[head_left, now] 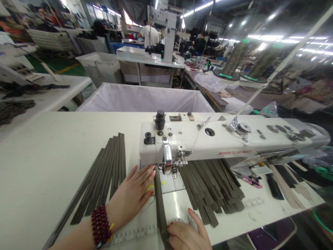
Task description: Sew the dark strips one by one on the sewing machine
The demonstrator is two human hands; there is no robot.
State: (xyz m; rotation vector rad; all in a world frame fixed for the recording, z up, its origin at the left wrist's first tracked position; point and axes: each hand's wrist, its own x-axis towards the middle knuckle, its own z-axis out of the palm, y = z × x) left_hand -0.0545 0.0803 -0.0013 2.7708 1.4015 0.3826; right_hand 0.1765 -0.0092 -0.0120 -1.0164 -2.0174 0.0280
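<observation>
A long dark olive fabric strip (160, 208) runs from the sewing machine's needle area down to the table's near edge. My left hand (134, 191) lies nearly flat with fingers stretched out, their tips against the strip's left side close to the presser foot. Lower down, my right hand (188, 236) has its fingers curled at the strip's near end, with one finger extended apart. The white sewing machine (203, 139) stands across the table; its needle is mostly hidden behind a metal guard. More olive strips (104, 177) are fanned out left of my left hand.
Another pile of olive strips (212, 189) lies under the machine arm. Pink-handled snips (252, 181) and dark and beige strips (284, 180) are farther right. A printed ruler scale (135, 233) marks the near edge. Behind the table stands a white-lined bin (145, 99); a person (150, 34) works beyond.
</observation>
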